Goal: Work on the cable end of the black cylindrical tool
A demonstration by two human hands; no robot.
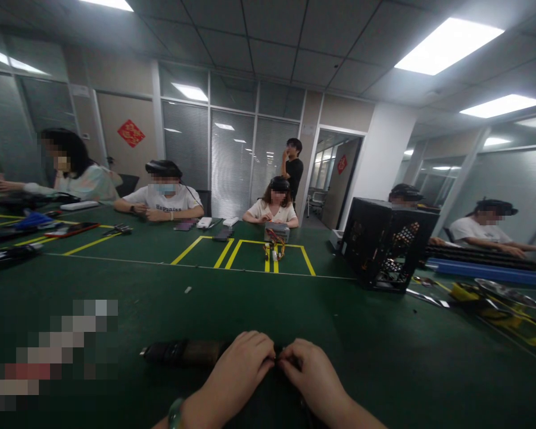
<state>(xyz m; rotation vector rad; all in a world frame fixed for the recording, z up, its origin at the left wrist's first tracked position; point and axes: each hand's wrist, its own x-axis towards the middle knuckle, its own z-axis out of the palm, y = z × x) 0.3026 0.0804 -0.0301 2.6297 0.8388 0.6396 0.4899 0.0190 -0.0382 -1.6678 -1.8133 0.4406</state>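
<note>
Left of the fingers (262,345), dark tool (194,353)

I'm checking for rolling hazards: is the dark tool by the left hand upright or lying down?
Lying down: the dark tool stretches sideways along the green table, tip pointing left.

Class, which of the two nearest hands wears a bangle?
The left hand: a green bangle shows at its wrist, while the right hand has none visible.

At nine o'clock, a white T-shirt (185,202) reads "Happiness", slightly blurred; at two, a red diamond sign (342,164) shows "福" on a door (343,193).
</note>
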